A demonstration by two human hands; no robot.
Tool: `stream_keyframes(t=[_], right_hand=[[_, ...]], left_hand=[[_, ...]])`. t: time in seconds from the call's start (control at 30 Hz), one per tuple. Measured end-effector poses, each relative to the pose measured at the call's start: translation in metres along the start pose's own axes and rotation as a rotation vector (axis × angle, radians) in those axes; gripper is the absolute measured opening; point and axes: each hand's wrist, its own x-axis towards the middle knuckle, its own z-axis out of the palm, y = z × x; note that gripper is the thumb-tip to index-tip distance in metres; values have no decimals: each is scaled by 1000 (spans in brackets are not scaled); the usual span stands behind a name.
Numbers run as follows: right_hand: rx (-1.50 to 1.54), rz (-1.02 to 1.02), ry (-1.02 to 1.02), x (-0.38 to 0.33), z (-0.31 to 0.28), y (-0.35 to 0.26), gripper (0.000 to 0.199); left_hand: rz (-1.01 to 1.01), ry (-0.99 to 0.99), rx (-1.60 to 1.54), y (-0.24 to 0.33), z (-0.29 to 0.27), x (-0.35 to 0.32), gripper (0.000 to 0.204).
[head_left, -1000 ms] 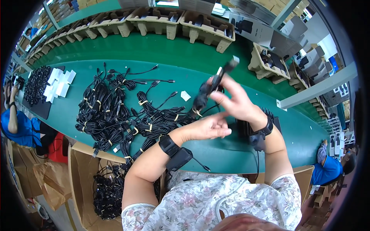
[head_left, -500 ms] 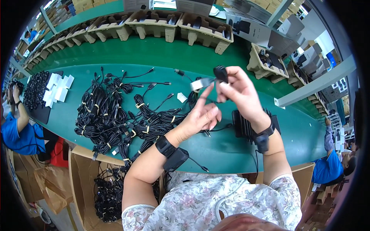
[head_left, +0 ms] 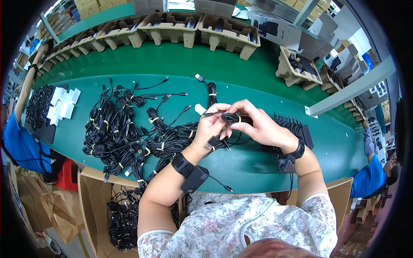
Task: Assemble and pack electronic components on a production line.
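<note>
Cable bundle (head_left: 234, 118), black and coiled with a yellow tie, was held above the green belt (head_left: 258, 163) between both hands. My left hand (head_left: 211, 127) pinched one plug end of it between thumb and fingers, and my right hand (head_left: 258, 124) was closed around the coil. I judged the work about half done: a big pile of tied cables (head_left: 124, 129) lay on the belt to the left and more waited in the cardboard box (head_left: 92, 206) below it, while a neat row of dark pieces (head_left: 292, 127) stood beside my right wrist. Farther away, pulp trays (head_left: 172, 28) lined the back edge, white cards (head_left: 62, 103) lay at left, and co-workers in blue stood at both ends.
</note>
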Motion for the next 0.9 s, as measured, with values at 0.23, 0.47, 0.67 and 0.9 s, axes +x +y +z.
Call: stream_keyframes(t=[0.23,0.47,0.67,0.9], right_hand=[[-930,-37,307,-1,-64,5,31],[-1366,-38,743,8,-222,63,24],[-1610,309,636,10,-274,96,24],[-1759,295,322,22,-289,119,23]], left_hand=[[118,-1,299,-15,-7,-2,26],[107,-53,577,-20,-10,1,17],[92,16,534,-19,-12,2,14],[35,2,573,-20,-13,3,15]])
